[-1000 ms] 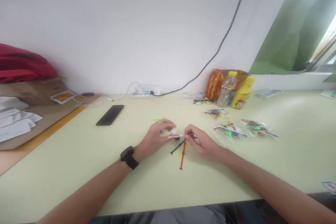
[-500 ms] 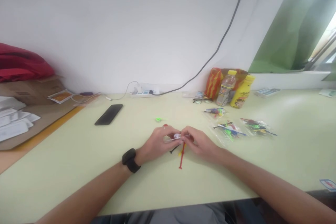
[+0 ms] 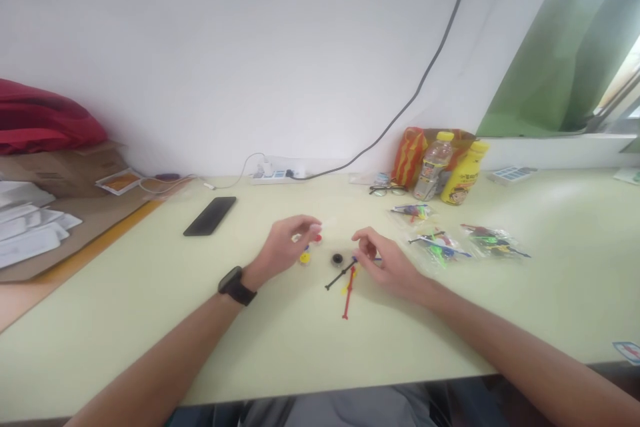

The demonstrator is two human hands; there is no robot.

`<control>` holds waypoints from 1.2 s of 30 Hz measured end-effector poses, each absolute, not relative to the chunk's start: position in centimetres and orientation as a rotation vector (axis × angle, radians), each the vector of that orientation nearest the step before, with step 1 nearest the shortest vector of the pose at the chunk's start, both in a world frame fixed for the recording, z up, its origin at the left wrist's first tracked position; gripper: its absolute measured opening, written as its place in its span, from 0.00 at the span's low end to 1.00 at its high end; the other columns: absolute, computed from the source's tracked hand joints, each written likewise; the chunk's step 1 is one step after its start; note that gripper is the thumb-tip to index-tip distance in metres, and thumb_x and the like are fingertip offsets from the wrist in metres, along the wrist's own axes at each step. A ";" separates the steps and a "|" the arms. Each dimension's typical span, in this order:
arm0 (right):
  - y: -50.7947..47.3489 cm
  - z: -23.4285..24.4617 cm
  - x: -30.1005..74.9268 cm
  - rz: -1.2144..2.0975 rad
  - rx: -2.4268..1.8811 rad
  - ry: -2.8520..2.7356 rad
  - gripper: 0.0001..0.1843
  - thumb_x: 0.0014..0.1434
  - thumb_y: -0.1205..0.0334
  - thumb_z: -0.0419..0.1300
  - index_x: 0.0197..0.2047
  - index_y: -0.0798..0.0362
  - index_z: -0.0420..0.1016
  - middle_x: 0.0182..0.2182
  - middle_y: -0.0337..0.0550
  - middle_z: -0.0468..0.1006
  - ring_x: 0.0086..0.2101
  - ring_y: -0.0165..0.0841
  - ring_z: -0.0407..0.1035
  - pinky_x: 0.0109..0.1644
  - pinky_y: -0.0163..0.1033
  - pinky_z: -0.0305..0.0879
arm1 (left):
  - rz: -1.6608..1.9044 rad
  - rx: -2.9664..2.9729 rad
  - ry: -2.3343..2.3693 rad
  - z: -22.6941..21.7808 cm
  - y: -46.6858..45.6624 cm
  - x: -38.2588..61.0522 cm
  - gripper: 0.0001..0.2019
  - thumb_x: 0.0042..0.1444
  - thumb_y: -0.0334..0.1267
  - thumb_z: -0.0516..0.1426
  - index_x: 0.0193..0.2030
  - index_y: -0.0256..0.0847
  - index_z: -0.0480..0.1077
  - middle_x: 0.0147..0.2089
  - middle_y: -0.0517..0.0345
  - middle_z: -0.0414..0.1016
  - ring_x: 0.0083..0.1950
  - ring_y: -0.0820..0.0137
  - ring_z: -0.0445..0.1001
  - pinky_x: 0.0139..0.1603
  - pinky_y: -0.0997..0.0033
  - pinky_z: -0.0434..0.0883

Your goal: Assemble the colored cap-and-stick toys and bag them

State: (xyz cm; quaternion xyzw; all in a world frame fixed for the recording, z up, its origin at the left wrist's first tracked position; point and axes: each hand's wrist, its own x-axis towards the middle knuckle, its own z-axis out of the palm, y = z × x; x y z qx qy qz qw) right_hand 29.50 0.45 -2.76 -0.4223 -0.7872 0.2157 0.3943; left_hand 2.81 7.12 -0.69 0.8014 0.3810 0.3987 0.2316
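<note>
My left hand (image 3: 290, 243) is raised over the table with thumb and fingertips nearly together on a small whitish plastic piece (image 3: 317, 229), partly blurred. Under and beside it lie a yellow round piece (image 3: 305, 258) and a red round piece (image 3: 318, 238). My right hand (image 3: 385, 260) hovers with curled fingers, thumb and index apart. Close to its thumb, a blue stick (image 3: 378, 259) is partly hidden by the hand. Between the hands are a black round piece (image 3: 337, 259), a black stick (image 3: 341, 274), a red stick (image 3: 349, 297) and a bit of yellow plastic (image 3: 345, 290).
Clear bags of coloured plastic parts (image 3: 440, 247) lie to the right. Behind them stand a clear bottle (image 3: 433, 167), a yellow bottle (image 3: 464, 177) and glasses (image 3: 387, 191). A phone (image 3: 210, 216) lies left; a power strip (image 3: 274, 177) sits by the wall.
My hands have parted: the left moved left and up, the right slightly right. The black round piece and more of the black stick now show between them; the green piece is now out of sight.
</note>
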 end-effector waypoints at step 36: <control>-0.6 -1.6 29.5 0.749 -1.007 -2.166 0.08 0.78 0.62 0.46 0.47 0.48 0.65 0.40 0.42 0.72 0.39 0.35 0.66 0.46 0.43 0.65 | 0.854 2.319 1.081 -1.7 6.6 2.9 0.06 0.65 0.41 0.62 0.46 0.45 0.75 0.42 0.58 0.80 0.42 0.66 0.75 0.45 0.63 0.72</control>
